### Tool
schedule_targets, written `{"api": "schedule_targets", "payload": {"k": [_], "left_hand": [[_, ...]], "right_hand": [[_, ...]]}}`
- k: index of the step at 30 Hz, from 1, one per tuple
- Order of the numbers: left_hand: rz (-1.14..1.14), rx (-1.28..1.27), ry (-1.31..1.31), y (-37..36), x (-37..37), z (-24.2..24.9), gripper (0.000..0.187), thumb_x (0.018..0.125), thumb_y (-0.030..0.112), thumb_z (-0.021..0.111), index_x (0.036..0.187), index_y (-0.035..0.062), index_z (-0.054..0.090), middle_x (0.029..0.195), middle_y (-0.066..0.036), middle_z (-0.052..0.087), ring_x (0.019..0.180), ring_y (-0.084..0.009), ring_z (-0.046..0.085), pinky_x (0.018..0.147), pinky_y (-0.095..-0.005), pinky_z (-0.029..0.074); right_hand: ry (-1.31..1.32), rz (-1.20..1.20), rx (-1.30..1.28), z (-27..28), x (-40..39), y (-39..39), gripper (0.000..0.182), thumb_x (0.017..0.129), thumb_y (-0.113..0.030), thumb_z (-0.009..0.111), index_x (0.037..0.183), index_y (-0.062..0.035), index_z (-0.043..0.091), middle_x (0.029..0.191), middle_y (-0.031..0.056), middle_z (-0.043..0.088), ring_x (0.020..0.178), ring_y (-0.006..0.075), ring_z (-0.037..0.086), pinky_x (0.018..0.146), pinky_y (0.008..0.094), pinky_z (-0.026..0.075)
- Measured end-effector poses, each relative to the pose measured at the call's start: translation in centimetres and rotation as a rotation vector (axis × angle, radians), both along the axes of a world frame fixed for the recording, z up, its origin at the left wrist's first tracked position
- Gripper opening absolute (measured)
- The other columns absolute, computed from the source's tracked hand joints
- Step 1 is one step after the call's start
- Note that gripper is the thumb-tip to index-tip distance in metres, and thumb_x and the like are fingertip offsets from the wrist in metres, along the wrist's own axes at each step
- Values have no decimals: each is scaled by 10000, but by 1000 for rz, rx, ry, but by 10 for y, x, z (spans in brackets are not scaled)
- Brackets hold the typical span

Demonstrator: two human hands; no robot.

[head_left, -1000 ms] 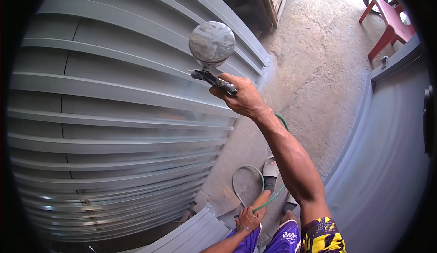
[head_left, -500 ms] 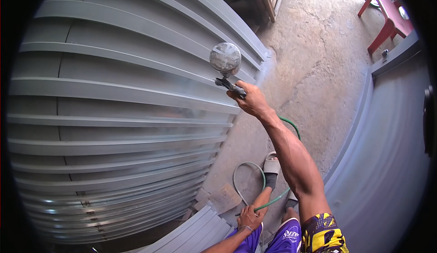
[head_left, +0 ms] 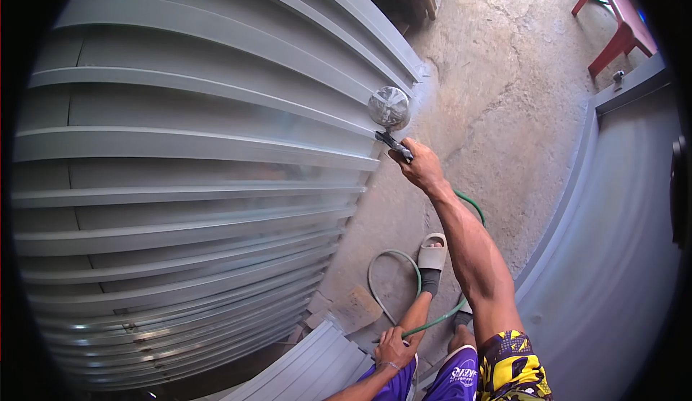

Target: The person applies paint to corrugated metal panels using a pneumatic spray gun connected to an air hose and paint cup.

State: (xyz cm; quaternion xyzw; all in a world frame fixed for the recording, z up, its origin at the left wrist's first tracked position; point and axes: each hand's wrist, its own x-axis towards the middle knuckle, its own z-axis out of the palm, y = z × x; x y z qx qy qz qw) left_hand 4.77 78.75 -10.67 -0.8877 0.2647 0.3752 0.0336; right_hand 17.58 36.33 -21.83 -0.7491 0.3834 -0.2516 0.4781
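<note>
My right hand (head_left: 421,164), arm stretched out, is closed around the handle of a paint spray gun (head_left: 393,146). A round, paint-smeared metal cup (head_left: 388,108) sits on top of the gun. The gun is beside the right-hand edge of a large grey slatted metal panel (head_left: 194,145), whose lower slats look shinier. A green hose (head_left: 437,319) runs behind my right forearm and loops over the floor. My left hand (head_left: 393,345) rests by my knee, its fingers closed around the hose.
A grey framed metal panel (head_left: 598,257) stands on the right. A red plastic stool (head_left: 620,29) is at the upper right on the concrete floor (head_left: 497,76). More grey slats (head_left: 303,365) lie near my legs, beside a flat brownish block (head_left: 355,310).
My right hand has moved the spray gun right and slightly down, towards the slatted panel's edge. The left hand stays by the knee with the hose.
</note>
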Motion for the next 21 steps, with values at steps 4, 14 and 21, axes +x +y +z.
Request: {"api": "schedule_targets", "payload": {"k": [4,14,21], "left_hand": [[4,28,5,2,2,-3,376,826,377,697,1039,75,626,1068,-118,641,1130,-356,591,931,-522,491],[3,-117,-6,6,6,-7,330,822,342,704,996,75,619,1010,-139,641,1061,-382,606,890,-528,490],[15,-143,13,13,5,-9,318,829,329,702,976,56,629,1023,-177,647,1054,-422,601,911,-533,485]], "right_hand": [[54,-13,18,-24,-4,7,327,965,-391,692,979,-79,595,943,174,696,903,403,673,751,503,515],[197,-56,39,-78,-15,19,353,967,-435,667,1075,-102,613,1042,147,718,968,397,692,795,513,546],[224,-52,12,-105,-38,22,341,971,-440,661,1125,-137,639,1033,139,716,983,382,695,807,517,538]]}}
